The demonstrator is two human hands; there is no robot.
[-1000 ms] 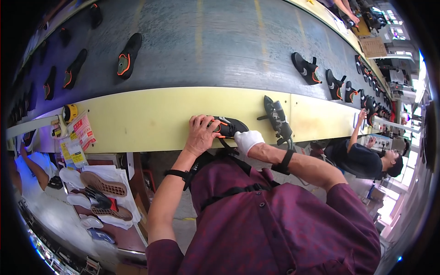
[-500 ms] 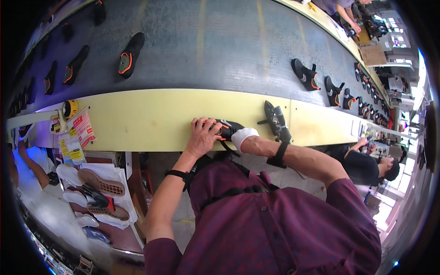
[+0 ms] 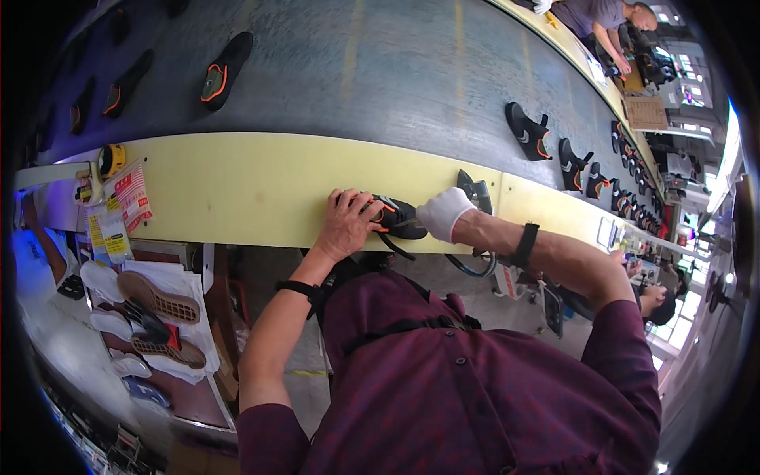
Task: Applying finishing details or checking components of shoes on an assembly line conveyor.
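Note:
A black shoe (image 3: 408,229) with orange trim lies on its side on the pale yellow ledge, close to the ledge's near edge. My bare left hand (image 3: 348,222) is closed over the shoe's heel end and opening, with the fingers curled across it. In a white glove, my right hand (image 3: 445,214) is closed just beyond the toe end. A thin sliver seems to stick out of the glove toward the shoe, too small to name. Beside the glove rests a dark tool (image 3: 477,190) shaped like a small iron, partly hidden by my right hand and wrist.
Across the ledge runs a wide grey conveyor belt (image 3: 317,87) carrying several black shoes (image 3: 227,71). A tape roll (image 3: 112,160) and hanging packets (image 3: 131,194) are at the ledge's left. Shoe soles (image 3: 158,297) lie on a lower shelf. A co-worker (image 3: 602,32) sits across the belt.
My right hand has drawn back to the right from the shoe's toe and now partly covers the iron-shaped tool. My left hand stays on the shoe. The view has shifted slightly.

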